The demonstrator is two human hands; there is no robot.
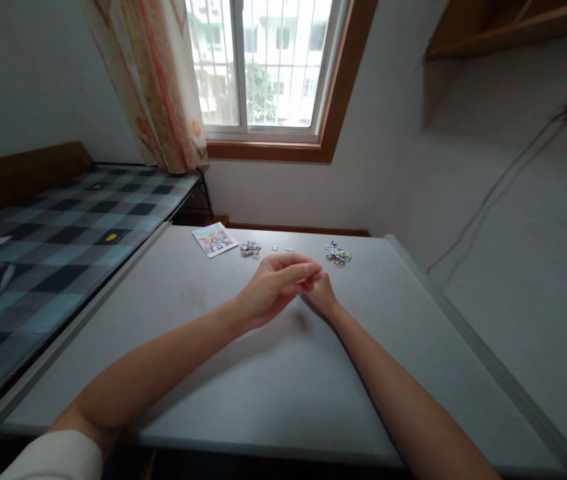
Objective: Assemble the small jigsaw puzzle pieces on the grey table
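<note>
My left hand (270, 287) is raised over the middle of the white table, its thumb and fingers pressed together. Whatever it pinches, if anything, is too small or hidden to make out. My right hand (322, 292) meets it from the right, its fingers curled and partly covered by the left. Beyond them lie a pile of jigsaw puzzle pieces (250, 249) on the left and another puzzle pile (338, 255) on the right. A few loose puzzle pieces (290, 250) sit between the piles.
A small square picture card (215, 239) lies at the table's far left. The white table (203, 380) has raised side edges. A bed with a checked cover (73, 233) stands on the left; a wall with a hanging cable (493, 187) is on the right.
</note>
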